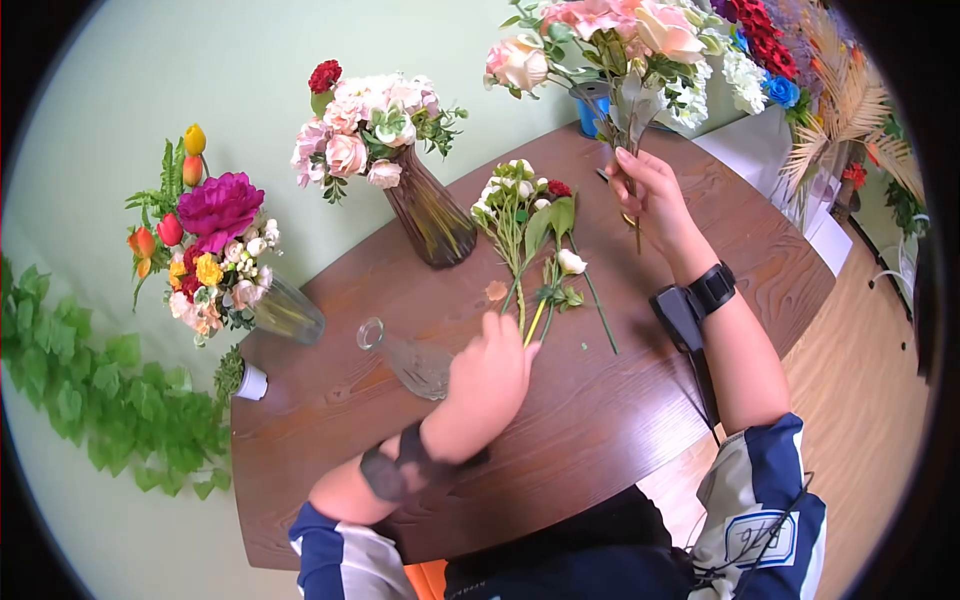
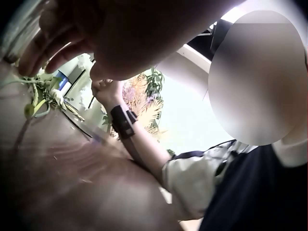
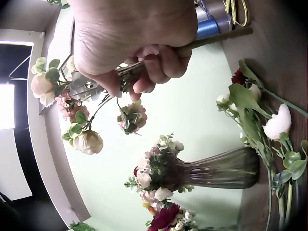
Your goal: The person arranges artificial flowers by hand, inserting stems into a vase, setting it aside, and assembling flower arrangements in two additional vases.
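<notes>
Up at the right, my right hand (image 1: 650,200) grips the gathered stems of a pink rose bunch (image 1: 600,40); in the right wrist view the curled fingers (image 3: 156,72) wrap these stems, blooms (image 3: 86,142) to the left. My left hand (image 1: 490,370) is over the lower ends of flowers lying on the table, beside a yellow-green stem (image 1: 537,322). In the left wrist view that hand (image 2: 72,33) has loosely extended fingers near the stems (image 2: 36,101); contact is unclear. A white bud (image 1: 571,262) and a leafy white-flowered spray (image 1: 512,205) lie just beyond.
An empty clear glass vase (image 1: 415,365) lies tipped left of my left hand. A brown vase (image 1: 430,215) and a clear vase (image 1: 290,310), both with flowers, stand along the wall near a small potted plant (image 1: 252,382). A blue container (image 1: 592,108) stands at the back.
</notes>
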`<state>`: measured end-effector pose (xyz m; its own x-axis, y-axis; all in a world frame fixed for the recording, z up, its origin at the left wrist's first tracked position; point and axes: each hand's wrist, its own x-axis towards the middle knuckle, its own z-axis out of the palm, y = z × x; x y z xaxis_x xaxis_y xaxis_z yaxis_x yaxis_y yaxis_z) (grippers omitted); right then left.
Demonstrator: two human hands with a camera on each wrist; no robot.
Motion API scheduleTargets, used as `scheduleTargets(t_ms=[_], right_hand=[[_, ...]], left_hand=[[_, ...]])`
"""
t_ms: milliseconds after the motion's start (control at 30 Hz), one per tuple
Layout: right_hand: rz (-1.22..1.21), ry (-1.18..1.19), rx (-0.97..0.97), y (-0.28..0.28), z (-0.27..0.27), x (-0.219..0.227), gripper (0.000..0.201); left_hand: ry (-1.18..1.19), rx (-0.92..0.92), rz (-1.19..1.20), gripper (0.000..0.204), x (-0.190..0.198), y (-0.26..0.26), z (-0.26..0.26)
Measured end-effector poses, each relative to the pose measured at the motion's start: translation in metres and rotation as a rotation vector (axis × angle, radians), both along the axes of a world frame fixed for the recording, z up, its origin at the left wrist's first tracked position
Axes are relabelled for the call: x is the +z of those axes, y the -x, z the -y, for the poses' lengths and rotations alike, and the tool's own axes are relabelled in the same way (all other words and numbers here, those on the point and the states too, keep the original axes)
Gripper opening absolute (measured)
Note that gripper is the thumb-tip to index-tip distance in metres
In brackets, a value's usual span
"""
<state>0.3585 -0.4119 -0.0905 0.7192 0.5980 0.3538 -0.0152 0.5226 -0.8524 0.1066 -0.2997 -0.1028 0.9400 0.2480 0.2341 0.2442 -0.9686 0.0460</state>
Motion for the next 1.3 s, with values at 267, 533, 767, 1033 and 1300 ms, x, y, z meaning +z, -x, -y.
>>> scheduleTargets(t_ms=[267,533,767,1033,1300], right_hand=[[-0.018,0.055,-0.057,-0.011,-0.002,-0.007,0.024],[-0.006,0.087,-0.084,-0.014,-0.003,-0.009,0.022],[0.024,0.112,-0.089,-0.013,-0.002,-0.008,0.023],[0.001,0.102,-0.096,-0.01,0.001,-0.006,0.022],[-0.153,-0.275,0.178,0.012,-0.011,0.0,0.03]], left_hand=[[0.151,0.056,-0.104,0.028,-0.02,-0.08,-0.028],[0.917,0.144,-0.208,0.026,-0.009,-0.093,-0.027],[2.002,-0.236,0.141,0.016,0.021,-0.093,-0.071],[2.59,-0.449,0.163,0.019,0.024,-0.081,-0.061],[1.882,-0.483,0.451,0.025,0.031,-0.055,-0.023]])
